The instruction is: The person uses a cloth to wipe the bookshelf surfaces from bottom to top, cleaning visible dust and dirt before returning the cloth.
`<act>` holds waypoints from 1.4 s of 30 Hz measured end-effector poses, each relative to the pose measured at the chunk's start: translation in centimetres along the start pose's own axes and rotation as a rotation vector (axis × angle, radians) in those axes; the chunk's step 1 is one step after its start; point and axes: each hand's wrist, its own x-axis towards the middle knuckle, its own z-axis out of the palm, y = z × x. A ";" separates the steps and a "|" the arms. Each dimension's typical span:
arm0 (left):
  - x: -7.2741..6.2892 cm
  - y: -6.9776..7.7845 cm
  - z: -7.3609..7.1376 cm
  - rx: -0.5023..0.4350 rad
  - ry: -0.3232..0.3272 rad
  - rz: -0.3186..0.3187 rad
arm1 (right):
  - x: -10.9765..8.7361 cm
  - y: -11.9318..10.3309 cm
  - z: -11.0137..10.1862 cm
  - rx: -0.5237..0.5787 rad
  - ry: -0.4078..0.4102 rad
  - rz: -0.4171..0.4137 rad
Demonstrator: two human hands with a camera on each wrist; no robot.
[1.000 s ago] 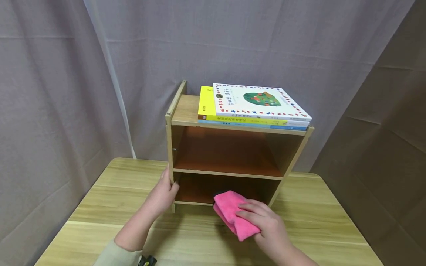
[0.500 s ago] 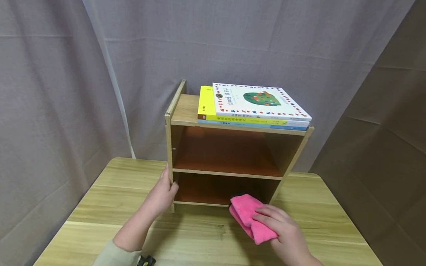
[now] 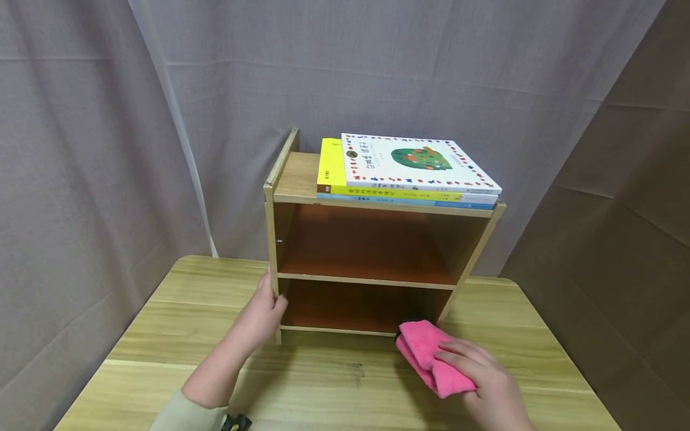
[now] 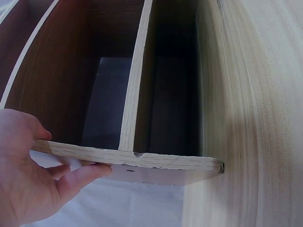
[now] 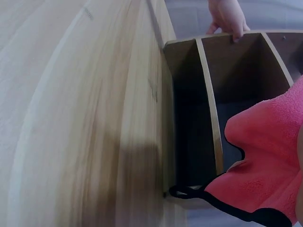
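Observation:
A small wooden shelf unit [image 3: 366, 279] with reddish-brown inner boards stands on the table. My left hand [image 3: 257, 317] grips its left side panel low down; in the left wrist view the thumb lies on the inner side and fingers on the outer face of the panel [image 4: 175, 163]. In my right hand [image 3: 493, 377] is a folded pink cloth [image 3: 428, 356], held in front of the bottom shelf's right end. The right wrist view shows the cloth [image 5: 265, 156] with its black edging hanging across the shelf corner; most of the right hand is out of that view.
On top of the unit lies a stack of picture books [image 3: 420, 164], with white, yellow and blue spines. Grey curtains [image 3: 399, 66] hang behind and to the sides of the wooden table [image 3: 188, 311]. A small black object [image 3: 237, 422] shows beside the left sleeve.
My right hand has slid the pink cloth rightward along the front of the bottom shelf, toward its right end. The left hand keeps its grip on the side panel.

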 end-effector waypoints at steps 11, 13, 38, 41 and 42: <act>0.0 0.0 0.0 0.011 -0.007 -0.010 | -1.6 1.7 -2.4 -0.089 -0.015 0.102; 0.0 0.0 0.0 0.013 -0.006 -0.011 | -1.8 2.2 -2.9 -0.107 -0.011 0.110; -0.1 -0.1 0.1 0.018 -0.006 -0.019 | -2.0 4.6 -3.6 -0.016 -0.181 0.905; 0.0 -0.2 0.0 0.020 -0.001 -0.015 | -1.8 4.5 -3.3 0.071 -0.202 0.986; 0.0 -0.2 0.0 0.022 0.001 -0.014 | -1.7 4.5 -3.2 0.090 -0.202 1.000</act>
